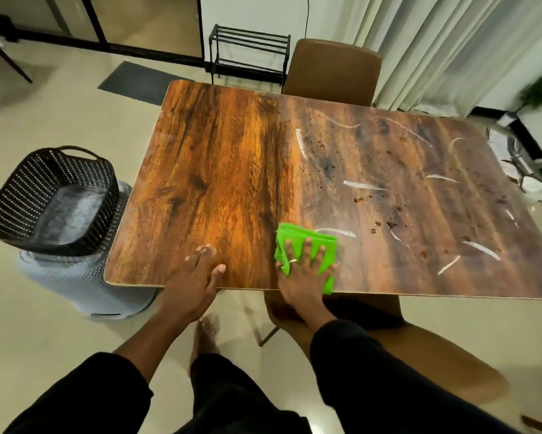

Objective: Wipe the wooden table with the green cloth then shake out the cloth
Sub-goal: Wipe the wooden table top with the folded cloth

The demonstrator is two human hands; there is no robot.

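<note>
The right hand [304,270] lies palm down with fingers spread flat on the folded green cloth [307,245], pressing it onto the wooden table [225,170] near the front edge. The left hand [197,274] rests open and flat on the table beside it, gripping nothing. 1 black basket [52,198] sits on a grey bin [85,283] at the left, its contents unclear. 2 brown chairs [335,70] flank the table.

No readable text anywhere I look.
Nothing on my wooden table [219,170] or the green cloth [297,242] carries a word, label, brand or number.
</note>
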